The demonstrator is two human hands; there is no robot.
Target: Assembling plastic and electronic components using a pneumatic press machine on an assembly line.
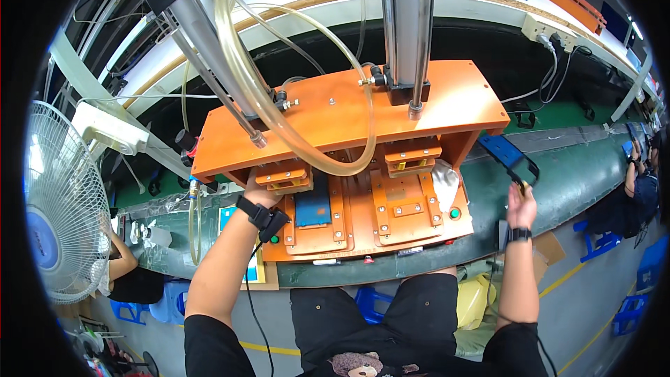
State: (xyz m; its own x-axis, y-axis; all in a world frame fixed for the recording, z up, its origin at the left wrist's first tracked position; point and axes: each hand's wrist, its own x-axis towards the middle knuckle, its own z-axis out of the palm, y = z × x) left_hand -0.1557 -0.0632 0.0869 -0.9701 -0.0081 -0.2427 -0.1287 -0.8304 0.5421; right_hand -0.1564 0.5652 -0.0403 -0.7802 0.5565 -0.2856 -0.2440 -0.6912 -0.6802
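**Two hands at an orange press jig**

Two hands work at once. The left hand [259, 192] reaches up under the left press head [283, 176], and most of it is hidden by the orange top plate [335, 115]; whether its fingers are apart or closed cannot be told. The right hand [522, 202] is raised off to the right of the jig, fingers pinched on the lower corner of a blue frame [508, 155], which stands up in the air above the green belt [558, 181], well apart from the jig.

The frame looks thin, flat and light, probably moulded plastic: stiff enough to hold by one corner, but likely to flex or crack if squeezed across its open middle. An edge or corner is the safer grip, as it is held now.

The jig base [363, 234] has two recessed nests. The left nest holds a blue panel [313, 208] lying flat under the left head. The right nest [401, 209] shows only orange plates and screws, with nothing blue in it. A white cloth [444, 183] hangs at the jig's right side, just above a green button [455, 213]. Clear hoses [279, 122] loop over the top plate to the cylinders [406, 21]. A white fan [59, 202] stands at far left.
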